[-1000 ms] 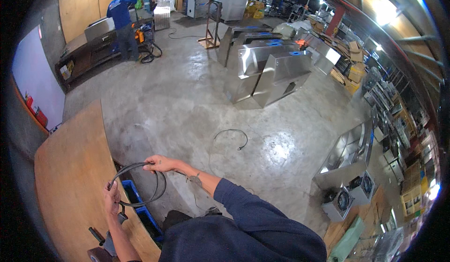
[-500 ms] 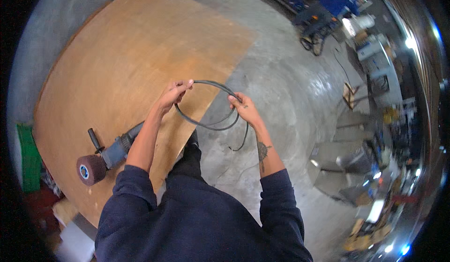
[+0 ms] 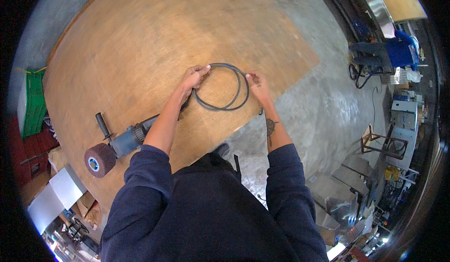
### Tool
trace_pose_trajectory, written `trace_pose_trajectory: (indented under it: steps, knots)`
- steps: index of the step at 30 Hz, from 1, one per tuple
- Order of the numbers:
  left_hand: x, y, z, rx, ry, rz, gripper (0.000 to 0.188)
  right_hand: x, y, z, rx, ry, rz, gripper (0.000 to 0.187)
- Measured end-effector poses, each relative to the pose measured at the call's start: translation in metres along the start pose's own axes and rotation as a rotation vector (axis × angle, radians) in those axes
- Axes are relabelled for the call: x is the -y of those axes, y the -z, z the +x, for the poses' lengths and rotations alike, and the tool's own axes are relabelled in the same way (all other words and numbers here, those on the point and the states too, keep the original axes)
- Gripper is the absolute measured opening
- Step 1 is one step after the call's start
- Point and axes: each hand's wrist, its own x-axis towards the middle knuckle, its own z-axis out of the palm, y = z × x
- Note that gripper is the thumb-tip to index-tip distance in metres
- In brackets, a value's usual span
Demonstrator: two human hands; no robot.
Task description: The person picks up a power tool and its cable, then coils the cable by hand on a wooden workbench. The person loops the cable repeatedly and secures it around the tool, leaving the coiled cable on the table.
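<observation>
— What lies nearest?
— A burnishing tool [image 3: 119,142] on the wooden worktop [image 3: 140,42].
— And beyond it?
— The left hand [image 3: 194,77] and right hand [image 3: 257,85] each pinch the coiled black cable [image 3: 220,88] just above the worktop.

Black cable [image 3: 220,106], tan wooden table [image 3: 140,42]

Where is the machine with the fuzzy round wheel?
In the head view, the polishing machine lies on the wooden board's lower left, just left of the person's left forearm.
</observation>
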Motion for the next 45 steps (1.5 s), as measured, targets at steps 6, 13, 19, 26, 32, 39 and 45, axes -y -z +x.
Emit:
trace_pose_trajectory:
  steps: [6, 13, 19, 26, 32, 39, 45]
  knots:
    - [0.005, -0.001, 0.015, 0.073, 0.082, 0.030, 0.036, -0.010, 0.013, 0.014, 0.005, -0.019, -0.080, 0.027]
    - [0.014, 0.005, 0.017, 0.188, 0.065, -0.050, 0.034, 0.011, 0.017, 0.015, 0.101, -0.050, -0.190, 0.027]
    - [0.008, -0.002, 0.017, 0.221, 0.076, -0.008, 0.032, 0.005, 0.011, 0.017, 0.144, -0.057, -0.113, 0.029]
    - [0.009, -0.001, 0.020, 0.272, 0.122, -0.057, 0.033, 0.015, 0.003, 0.024, 0.070, 0.004, -0.156, 0.027]
    - [0.009, -0.003, 0.015, 0.191, 0.070, -0.092, 0.032, 0.037, -0.006, 0.011, 0.101, 0.207, -0.593, 0.063]
    - [0.000, 0.012, 0.013, 0.239, 0.070, -0.149, 0.028, 0.034, 0.003, -0.003, 0.156, 0.308, -0.854, 0.072]
    - [-0.010, -0.006, -0.002, 0.183, 0.116, -0.360, 0.018, 0.020, 0.026, 0.000, -0.097, 0.174, -0.861, 0.058]
